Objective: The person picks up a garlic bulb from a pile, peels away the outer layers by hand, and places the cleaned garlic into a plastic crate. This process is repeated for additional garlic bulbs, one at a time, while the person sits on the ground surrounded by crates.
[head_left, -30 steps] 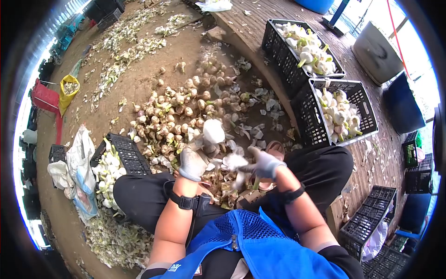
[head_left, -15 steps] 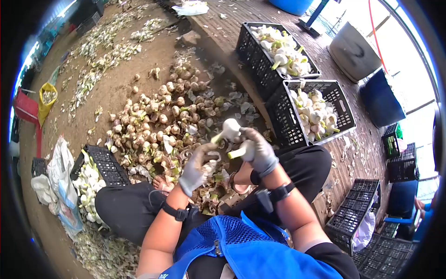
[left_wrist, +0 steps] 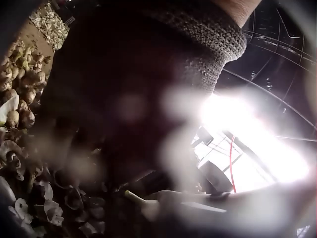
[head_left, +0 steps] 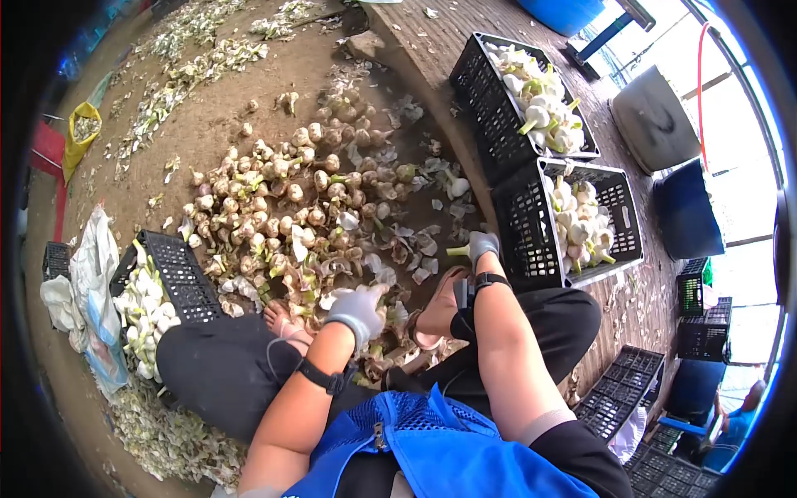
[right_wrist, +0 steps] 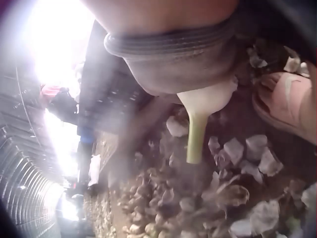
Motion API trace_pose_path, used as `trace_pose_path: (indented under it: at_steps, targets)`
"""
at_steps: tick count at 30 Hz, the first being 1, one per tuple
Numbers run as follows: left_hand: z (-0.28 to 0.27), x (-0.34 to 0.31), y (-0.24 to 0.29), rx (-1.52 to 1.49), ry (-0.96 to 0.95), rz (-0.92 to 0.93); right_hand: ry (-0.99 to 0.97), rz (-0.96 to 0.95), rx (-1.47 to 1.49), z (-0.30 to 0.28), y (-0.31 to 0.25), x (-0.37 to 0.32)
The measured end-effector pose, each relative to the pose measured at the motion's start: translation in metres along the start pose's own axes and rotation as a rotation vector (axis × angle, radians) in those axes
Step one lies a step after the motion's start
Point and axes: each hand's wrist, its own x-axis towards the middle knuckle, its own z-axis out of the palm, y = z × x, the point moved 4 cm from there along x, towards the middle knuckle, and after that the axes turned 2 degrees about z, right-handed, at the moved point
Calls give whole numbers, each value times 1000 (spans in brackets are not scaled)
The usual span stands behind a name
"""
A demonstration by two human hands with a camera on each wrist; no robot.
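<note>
The right hand [head_left: 484, 246], in a grey-white glove, grips a white garlic bulb beside the near crate; the green stem [head_left: 457, 251] points left. In the right wrist view the bulb [right_wrist: 210, 98] hangs stem-down below the gloved hand [right_wrist: 178, 69]. The left hand [head_left: 357, 314], also gloved, is low over loose peels [head_left: 380, 270] between the feet; its fingertips are partly hidden. Dark blur covers most of the left wrist view, where a pale green stem [left_wrist: 134, 197] shows. Unpeeled garlic bulbs [head_left: 295, 192] lie heaped ahead of the hands.
Two black crates [head_left: 527, 241] [head_left: 490, 124] of white garlic stand on the boards at right. Another crate [head_left: 178, 274] of garlic is at left beside white sacks [head_left: 95, 257]. A white bulb [head_left: 457, 186] is near the board edge. Sandaled feet [head_left: 440, 311] flank the peels.
The hands have separated: the right moved right with one bulb, the left slightly down and right. The other white bulb has left the hands; one now shows near the board edge.
</note>
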Motion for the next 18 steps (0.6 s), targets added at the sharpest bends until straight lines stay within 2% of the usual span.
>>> trace_pose_path:
  at_steps: [2,3,4,5,6,8,9,10,12,13,15,17,18]
  targets:
    - [9,4,-7,79,49,10,-17,-78,-225,4,-12,37]
    - [5,6,-5,11,-63,-52,-18,-84,-232,10,-10,63]
    - [14,11,-12,-13,-179,-85,-191,-4,113,25,-2,91]
    - [18,14,-14,35,-174,-54,-367,80,457,41,-4,109]
    - [22,18,-14,85,-167,-25,-377,76,446,44,-26,103]
    - [14,23,-8,17,-201,-46,-59,-358,-627,34,-85,69]
    - [21,27,-11,-29,-216,-44,-27,-507,-716,48,-90,73]
    - [28,31,-13,-9,-225,-18,-38,-506,-719,57,-95,85]
    - [33,35,-14,-66,-268,-3,-363,-63,-650,72,-117,86]
    - [32,38,-15,-75,-268,-24,-354,-137,-824,92,-102,115]
    - [32,37,-15,-36,-420,-57,-221,-416,-902,122,-77,153]
    - [36,38,-20,-48,-401,-61,-266,-223,-869,106,-115,105]
    - [38,37,-20,-92,-369,-38,-186,-198,-881,104,-110,99]
